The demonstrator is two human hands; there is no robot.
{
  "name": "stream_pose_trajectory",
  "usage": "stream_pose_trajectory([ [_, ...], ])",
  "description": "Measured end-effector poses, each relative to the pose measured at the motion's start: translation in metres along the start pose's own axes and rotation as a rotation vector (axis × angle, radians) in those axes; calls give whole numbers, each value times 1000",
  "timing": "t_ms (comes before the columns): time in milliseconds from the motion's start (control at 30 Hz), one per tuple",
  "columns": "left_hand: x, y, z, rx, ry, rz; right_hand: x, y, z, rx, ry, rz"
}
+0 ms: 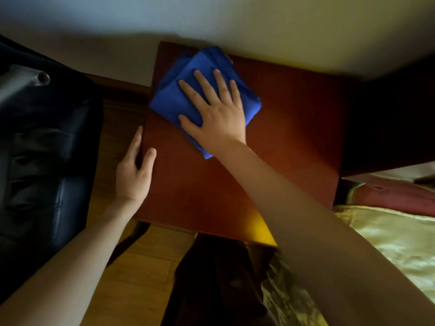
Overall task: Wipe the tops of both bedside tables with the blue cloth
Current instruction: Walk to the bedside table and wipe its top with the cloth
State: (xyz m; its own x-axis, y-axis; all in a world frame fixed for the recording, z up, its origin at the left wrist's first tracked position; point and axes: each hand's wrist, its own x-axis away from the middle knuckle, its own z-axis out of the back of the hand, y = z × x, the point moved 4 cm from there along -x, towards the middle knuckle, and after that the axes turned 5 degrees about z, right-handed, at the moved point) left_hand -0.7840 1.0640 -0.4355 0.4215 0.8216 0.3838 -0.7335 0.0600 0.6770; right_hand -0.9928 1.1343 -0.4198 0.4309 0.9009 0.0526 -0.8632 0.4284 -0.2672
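Note:
A folded blue cloth lies on the far left part of a reddish-brown bedside table, close to the wall. My right hand presses flat on the cloth, fingers spread and pointing toward the wall. My left hand rests on the table's left edge, thumb on top and fingers down the side. Only this one bedside table is in view.
A dark padded chair with a metal armrest stands close on the left. The bed with a gold cover and a red pillow lies to the right. A pale wall runs behind the table, and wooden floor lies below.

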Motion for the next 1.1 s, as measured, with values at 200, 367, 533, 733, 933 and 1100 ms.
stream_pose_trajectory([
  [200, 4, 5, 0, 22, 3, 15, 103, 118, 27, 51, 86, -242],
  [367, 3, 2, -1, 31, -8, 18, 130, 157, 36, 55, 67, -347],
  [533, 2, 0, 2, 82, -41, 8, 179, 113, 25, 99, 62, -327],
  [733, 2, 1, 2, 75, -73, 10, 263, 34, -1, 85, 63, -301],
  [933, 0, -1, 2, 92, -69, 3, 208, -12, -11, 52, 84, -267],
  [1100, -2, -6, 3, 110, -78, -1, 100, 1, -5, 39, 126, -306],
])
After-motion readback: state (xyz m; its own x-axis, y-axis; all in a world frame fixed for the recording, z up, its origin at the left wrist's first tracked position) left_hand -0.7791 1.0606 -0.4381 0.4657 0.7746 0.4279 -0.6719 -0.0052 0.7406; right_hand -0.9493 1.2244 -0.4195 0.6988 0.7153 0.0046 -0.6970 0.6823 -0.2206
